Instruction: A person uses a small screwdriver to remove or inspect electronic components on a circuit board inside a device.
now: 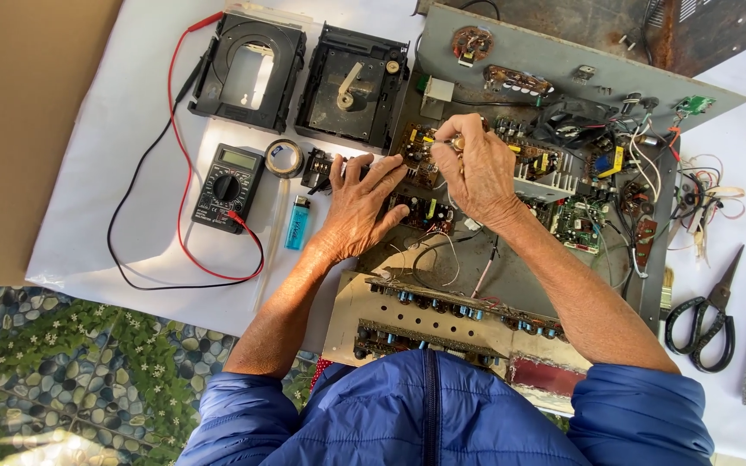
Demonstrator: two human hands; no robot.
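Chassis full of circuit boards, left hand splayed flat there, right hand fingertips pinched on a component.

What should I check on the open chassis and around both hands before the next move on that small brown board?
1. Left hand steadies the work: lies flat, fingers spread, beside the brown circuit board. Ok.
2. Right hand grip: fingertips pinched over the board; what they hold cannot be told.
3. Multimeter within reach: left of the hands, red and black leads attached. Ok.
4. Loose wires below the hands: tangled across the chassis floor. Not ok.
5. Scissors: lying apart at far right. Ok.
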